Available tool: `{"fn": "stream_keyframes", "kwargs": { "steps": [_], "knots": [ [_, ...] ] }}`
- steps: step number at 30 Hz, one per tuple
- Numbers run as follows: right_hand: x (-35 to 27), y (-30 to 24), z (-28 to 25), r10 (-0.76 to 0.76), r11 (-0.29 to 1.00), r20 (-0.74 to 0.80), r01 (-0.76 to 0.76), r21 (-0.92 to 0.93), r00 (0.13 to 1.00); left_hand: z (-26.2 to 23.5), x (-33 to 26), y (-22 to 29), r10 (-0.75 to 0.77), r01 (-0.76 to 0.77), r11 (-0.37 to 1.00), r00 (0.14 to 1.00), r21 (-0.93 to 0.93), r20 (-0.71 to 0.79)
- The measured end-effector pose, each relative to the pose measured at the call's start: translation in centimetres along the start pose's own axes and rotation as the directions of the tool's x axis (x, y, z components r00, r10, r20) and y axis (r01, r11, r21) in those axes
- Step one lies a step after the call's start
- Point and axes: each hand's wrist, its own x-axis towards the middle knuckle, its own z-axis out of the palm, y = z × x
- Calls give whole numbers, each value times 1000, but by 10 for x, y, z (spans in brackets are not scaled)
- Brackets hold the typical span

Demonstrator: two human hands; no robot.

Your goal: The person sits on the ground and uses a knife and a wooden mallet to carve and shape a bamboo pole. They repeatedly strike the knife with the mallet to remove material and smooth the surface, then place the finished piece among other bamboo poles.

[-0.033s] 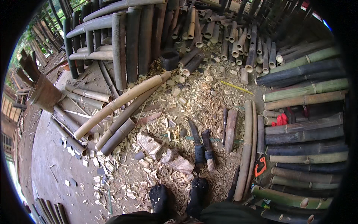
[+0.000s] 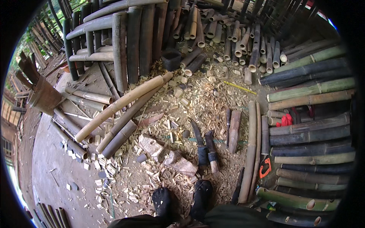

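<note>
Neither of my hands shows in the head view. My two dark-covered feet (image 2: 200, 195) stand at the lower middle among wood chips. Just ahead of them lie two curved blades with dark-wrapped grips: a longer knife (image 2: 202, 154) and, to its right, a shorter knife (image 2: 211, 152) with a pale wooden end. Left of these sits a rough, pale carved wood block (image 2: 167, 156). A brown wooden piece (image 2: 234, 131) and a thin dark rod (image 2: 228, 127) lie beyond the knives, to the right.
Long bamboo poles (image 2: 121, 106) rest at the left. Stacked bamboo (image 2: 311, 131) lines the right side, with an orange-handled saw (image 2: 265, 168) beside it. Cut bamboo tubes (image 2: 243, 45) pile up at the back near a dark bucket (image 2: 172, 60). A yellow strip (image 2: 240, 87) lies on the chips.
The whole view has shifted very slightly. The things on the ground and my feet keep their places.
</note>
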Motion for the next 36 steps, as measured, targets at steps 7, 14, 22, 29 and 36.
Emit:
{"fn": "stream_keyframes", "kwargs": {
  "steps": [7,14,22,29,36],
  "knots": [
    [43,-103,-75,-399,898,-260,318,-303,879,-71,32,173,573,-497,762,817,415,-73],
    [131,-137,-65,-338,881,-345,166,-443,876,-22,37,416,944,-882,267,321,388,80],
    [119,-121,-94,-211,912,-165,133,-387,963,85,146,610,997,-815,72,83,574,-8],
    [161,-265,-204,-468,884,-349,433,-177,812,123,195,655,976,-704,220,160,675,-151],
    [343,-492,-294,-693,565,-270,736,373,668,109,195,665,942,-716,328,294,617,-160]
  ]
}}
